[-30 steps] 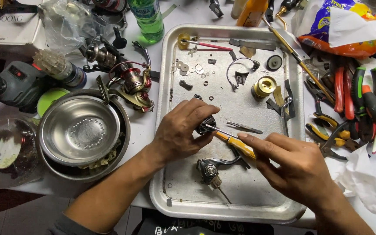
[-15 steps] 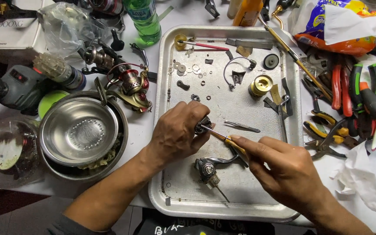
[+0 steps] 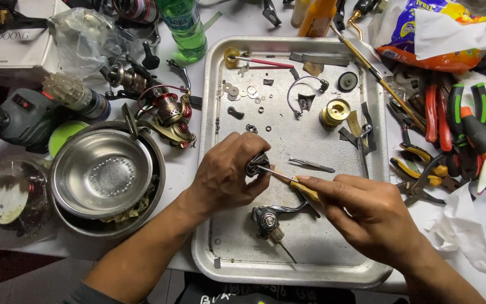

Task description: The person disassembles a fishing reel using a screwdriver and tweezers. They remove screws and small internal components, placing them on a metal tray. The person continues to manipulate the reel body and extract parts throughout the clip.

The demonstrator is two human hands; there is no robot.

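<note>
At the table's left edge a clear plastic lid (image 3: 8, 198) lies beside a steel bowl (image 3: 101, 171) nested in a second, larger bowl. Behind them, near the tray's left rim, rests a red-and-gold fishing reel (image 3: 170, 115), with a green bottle (image 3: 184, 25) toward the far edge.

On the metal tray (image 3: 226, 264), about its middle, the left hand (image 3: 226, 174) is closed around a small dark reel part (image 3: 256, 165), pinched between thumb and fingers just above the tray floor. The right hand (image 3: 367, 211) grips a yellow-handled screwdriver (image 3: 288, 180), its tip pressed into that part, so the two hands meet over the piece. Just nearer the tray's front edge, below both hands, lies a dark reel body (image 3: 268, 218). Tweezers (image 3: 310, 165) lie just beyond the right hand, and a brass spool (image 3: 334, 111) toward the far right corner.

Off the tray's right rim, red and yellow pliers (image 3: 431, 112) crowd the table.
</note>
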